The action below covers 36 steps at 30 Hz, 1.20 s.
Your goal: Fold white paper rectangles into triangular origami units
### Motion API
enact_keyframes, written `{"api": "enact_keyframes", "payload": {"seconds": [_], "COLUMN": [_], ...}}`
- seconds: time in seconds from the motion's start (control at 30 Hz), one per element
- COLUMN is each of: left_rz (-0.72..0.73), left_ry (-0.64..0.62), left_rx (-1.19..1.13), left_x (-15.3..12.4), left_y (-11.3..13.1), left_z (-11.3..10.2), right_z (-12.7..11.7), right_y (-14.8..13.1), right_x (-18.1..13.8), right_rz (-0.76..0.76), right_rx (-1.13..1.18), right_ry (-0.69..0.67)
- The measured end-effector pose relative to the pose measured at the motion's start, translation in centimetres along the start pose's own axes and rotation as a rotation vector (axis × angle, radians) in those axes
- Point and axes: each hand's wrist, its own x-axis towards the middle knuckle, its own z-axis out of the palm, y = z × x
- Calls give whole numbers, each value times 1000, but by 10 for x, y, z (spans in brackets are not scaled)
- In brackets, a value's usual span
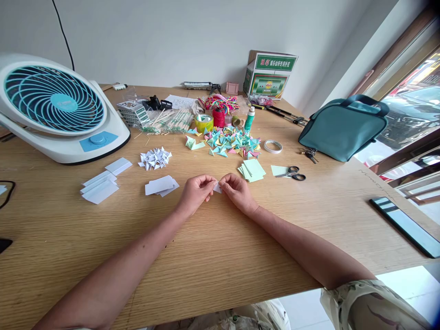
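Note:
My left hand (196, 192) and my right hand (238, 191) meet at the middle of the wooden table (220, 256), both pinched on a small folded white paper piece (217, 187). Just left of my hands lies a small stack of white paper slips (161, 185). Further left are more white slips (100, 187). A heap of folded white paper triangles (154, 158) sits behind them. Green paper squares (252, 169) lie just beyond my right hand.
A pile of coloured folded triangles (232, 143), tape roll (272, 146), scissors (293, 173), glue bottle (249, 119) and red thread spool (218, 117) lie behind. A white-blue fan (58, 110) stands at left, a teal bag (343, 128) and phone (405, 227) at right, a cardboard box (270, 75) at the back.

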Motion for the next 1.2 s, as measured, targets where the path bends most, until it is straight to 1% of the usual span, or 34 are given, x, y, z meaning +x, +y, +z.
{"api": "enact_keyframes", "payload": {"seconds": [0.13, 0.27, 0.43, 0.77, 1.2], "left_rz": [48, 100, 134, 141, 140], "left_ry": [18, 43, 73, 84, 89], "left_rx": [93, 174, 254, 285, 286], "left_x": [-1, -4, -7, -7, -7], "left_y": [0, 5, 11, 10, 11], "left_z": [-2, -1, 1, 1, 1], "right_z": [0, -2, -2, -2, -1], "right_y": [-2, -9, -11, -2, 1], "right_x": [0, -1, 0, 2, 2], "right_rz": [9, 30, 43, 62, 39], "right_rx": [30, 45, 56, 108, 79], "right_ry": [-20, -49, -46, -58, -53]}}
